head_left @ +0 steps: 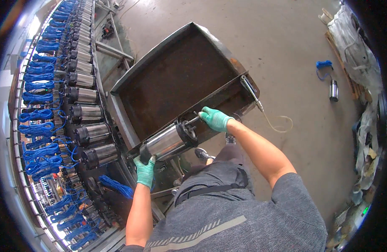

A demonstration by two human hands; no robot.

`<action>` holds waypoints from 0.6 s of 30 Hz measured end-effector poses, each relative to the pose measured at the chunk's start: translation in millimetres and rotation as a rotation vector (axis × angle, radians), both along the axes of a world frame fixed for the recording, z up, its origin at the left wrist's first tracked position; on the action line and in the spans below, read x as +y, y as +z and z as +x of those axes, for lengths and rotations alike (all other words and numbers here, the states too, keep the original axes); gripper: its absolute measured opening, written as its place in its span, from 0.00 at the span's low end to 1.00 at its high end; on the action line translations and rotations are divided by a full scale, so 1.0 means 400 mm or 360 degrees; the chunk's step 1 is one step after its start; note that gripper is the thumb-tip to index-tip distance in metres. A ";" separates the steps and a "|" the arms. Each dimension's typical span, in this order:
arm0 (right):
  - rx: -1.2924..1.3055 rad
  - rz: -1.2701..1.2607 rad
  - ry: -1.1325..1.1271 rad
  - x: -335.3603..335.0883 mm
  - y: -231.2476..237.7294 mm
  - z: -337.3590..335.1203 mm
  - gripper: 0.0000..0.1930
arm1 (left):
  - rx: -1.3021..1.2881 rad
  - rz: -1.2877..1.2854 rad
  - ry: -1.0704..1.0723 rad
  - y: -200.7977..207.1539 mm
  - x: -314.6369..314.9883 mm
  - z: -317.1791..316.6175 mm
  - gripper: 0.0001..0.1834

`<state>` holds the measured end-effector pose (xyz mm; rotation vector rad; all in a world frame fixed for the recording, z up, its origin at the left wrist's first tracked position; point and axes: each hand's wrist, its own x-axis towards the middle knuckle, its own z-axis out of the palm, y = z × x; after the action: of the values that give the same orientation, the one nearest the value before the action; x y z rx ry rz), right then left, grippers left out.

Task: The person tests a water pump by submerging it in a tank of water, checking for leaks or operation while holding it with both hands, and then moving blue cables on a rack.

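Observation:
A shiny steel cylindrical motor with black end caps lies along the near ledge of a metal tray. My left hand, in a green glove, grips the motor's lower-left end, its thumb against the cap. From the flanged right end a thin shaft sticks out. My gloved right hand is closed around the tip of that shaft. Its fingers partly hide what they pinch. Beyond the right hand, an air tool with a pale hose rests at the tray's right corner.
On the left, a long rack carries a row of similar steel motors with blue cable bundles. Another motor stands on the floor at right, near plastic-wrapped material. A loose blue cable coil lies by my left forearm.

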<state>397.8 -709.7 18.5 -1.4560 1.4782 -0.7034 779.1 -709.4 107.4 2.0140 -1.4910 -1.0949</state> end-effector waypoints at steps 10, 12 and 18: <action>-0.0035 0.0283 -0.0177 0.001 0.088 -0.009 0.23 | 0.0051 0.0082 0.0069 -0.016 -0.001 0.016 0.34; -0.0370 0.0154 -0.0258 0.016 0.084 -0.011 0.21 | 0.0044 0.0065 0.0057 -0.009 -0.001 0.007 0.34; -0.0303 0.0213 -0.0409 -0.013 0.061 0.023 0.19 | 0.0124 0.0061 0.0080 -0.009 0.005 0.005 0.35</action>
<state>407.0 -715.0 42.7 -1.0784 1.5459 -0.8564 781.2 -707.6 103.8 1.9994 -1.3834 -1.1760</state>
